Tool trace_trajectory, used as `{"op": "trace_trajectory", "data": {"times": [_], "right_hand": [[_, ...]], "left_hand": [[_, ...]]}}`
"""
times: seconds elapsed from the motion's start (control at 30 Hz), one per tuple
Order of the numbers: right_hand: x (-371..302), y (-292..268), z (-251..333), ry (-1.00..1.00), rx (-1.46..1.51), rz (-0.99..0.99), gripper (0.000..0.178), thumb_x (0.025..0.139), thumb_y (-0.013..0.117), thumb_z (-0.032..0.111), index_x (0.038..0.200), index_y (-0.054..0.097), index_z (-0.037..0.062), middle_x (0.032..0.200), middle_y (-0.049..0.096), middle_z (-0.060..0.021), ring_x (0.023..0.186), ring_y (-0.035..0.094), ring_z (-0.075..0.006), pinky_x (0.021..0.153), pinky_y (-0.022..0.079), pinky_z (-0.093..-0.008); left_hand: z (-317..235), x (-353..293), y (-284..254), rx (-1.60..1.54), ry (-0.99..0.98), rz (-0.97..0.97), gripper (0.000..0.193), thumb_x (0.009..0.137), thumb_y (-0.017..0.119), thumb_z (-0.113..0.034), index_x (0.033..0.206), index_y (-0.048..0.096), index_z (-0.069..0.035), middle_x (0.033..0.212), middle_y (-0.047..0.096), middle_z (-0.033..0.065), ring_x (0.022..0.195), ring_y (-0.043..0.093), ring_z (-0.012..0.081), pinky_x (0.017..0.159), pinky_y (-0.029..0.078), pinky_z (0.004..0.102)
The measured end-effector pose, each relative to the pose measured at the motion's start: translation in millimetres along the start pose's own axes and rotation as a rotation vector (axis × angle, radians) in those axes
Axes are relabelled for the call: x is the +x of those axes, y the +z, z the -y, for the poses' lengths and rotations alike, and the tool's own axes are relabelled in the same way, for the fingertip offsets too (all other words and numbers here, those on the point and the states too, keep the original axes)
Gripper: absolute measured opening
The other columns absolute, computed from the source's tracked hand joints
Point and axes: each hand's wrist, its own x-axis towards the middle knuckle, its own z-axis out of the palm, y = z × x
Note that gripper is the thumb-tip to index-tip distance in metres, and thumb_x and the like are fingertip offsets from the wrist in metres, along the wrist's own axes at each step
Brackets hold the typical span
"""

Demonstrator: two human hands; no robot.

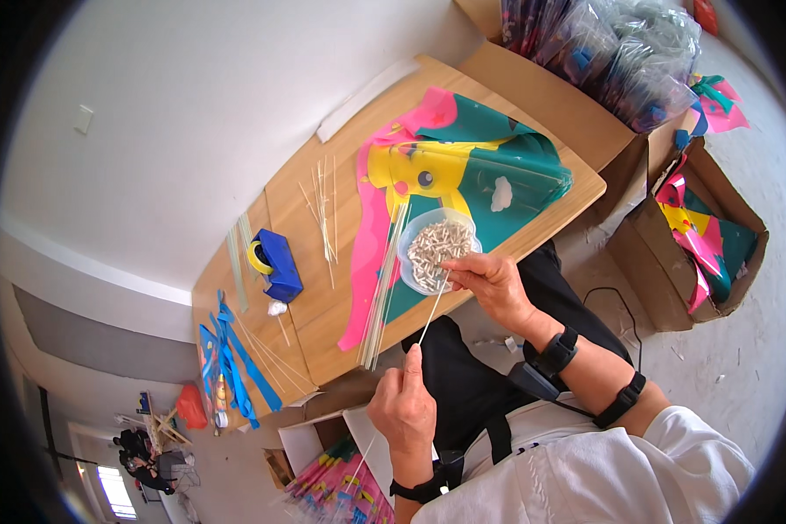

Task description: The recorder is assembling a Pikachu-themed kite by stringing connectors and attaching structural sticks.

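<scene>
Off-white and slender, a rod (429,321) slants between the two hands: the left hand (403,406) curls around it with thumb and forefinger together, while the right hand (489,288) pinches its upper end; whether those fingertips also grip a small piece is too fine to tell. Just under the right fingertips, a translucent plastic bowl (403,253) of short whitish tubes (437,240) stands on a pink, yellow and teal printed sheet (520,157). Left of those fingertips lies a bundle of thin rods (380,293), its near end seeming to overhang the tabletop (323,327) just beyond the left fingers. Pressing the hands together off line could bow or crack the rod; bumping the rim with the right knuckles could scatter the tubes; brushing the bundle with the left hand could send rods sliding off.
</scene>
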Motion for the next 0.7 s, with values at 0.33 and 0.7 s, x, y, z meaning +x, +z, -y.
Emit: {"op": "trace_trajectory", "data": {"times": [0.33,0.7], "right_hand": [[10.1,-16.0,-6.4,0.499,0.509,0.057,0.009,0.084,0.065,0.004,0.089,0.068,-0.0024,0.076,0.066,-0.0072,0.063,0.057,-0.0097,0.059,0.045,-0.0206],[23.5,-43.4,-17.7,0.613,0.509,0.278,0.009,0.081,0.068,0.004,0.086,0.069,-0.0036,0.071,0.066,-0.0096,0.058,0.055,-0.0100,0.053,0.042,-0.0208]], "left_hand": [[3.0,-8.3,21.1,-0.562,-0.431,0.095,0.011,0.082,0.058,0.002,0.092,0.059,-0.003,0.078,0.062,0.0136,0.067,0.063,0.0308,0.062,0.050,0.0352],[14.7,-17.6,45.2,-1.358,-0.957,0.407,0.003,0.086,0.059,-0.003,0.087,0.058,-0.001,0.063,0.050,0.0007,0.050,0.042,0.0040,0.041,0.027,0.0174]]}}
